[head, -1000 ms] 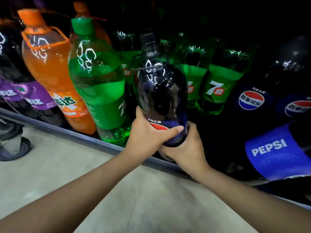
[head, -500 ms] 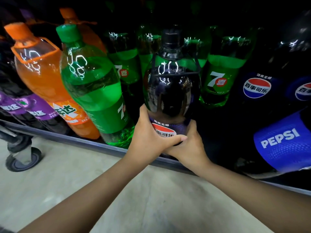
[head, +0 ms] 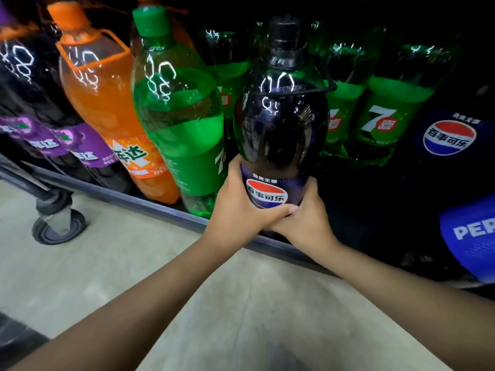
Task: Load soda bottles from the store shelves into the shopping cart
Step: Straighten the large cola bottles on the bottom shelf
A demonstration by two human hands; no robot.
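Observation:
A large dark Pepsi bottle (head: 281, 124) with a black cap stands upright in front of the low shelf, held in both hands. My left hand (head: 238, 207) grips its lower left side, thumb across the label's bottom. My right hand (head: 308, 212) grips the lower right side from beneath. Behind and beside it on the shelf stand a green 7-Up bottle (head: 179, 121), an orange soda bottle (head: 107, 103) and purple-labelled dark bottles (head: 32, 103). A cart wheel (head: 57, 226) shows at the left; the cart's basket is out of view.
More 7-Up bottles (head: 380, 113) stand deeper in the shelf, and Pepsi bottles (head: 450, 135) fill the right, one with a blue label (head: 471, 234) leaning out. A dark metal shelf lip (head: 134, 199) runs diagonally above the pale floor (head: 134, 263).
The Pepsi bottle has come up from tilted to upright and closer to me, both hands still round its base. The cart wheel has come into fuller view at the left.

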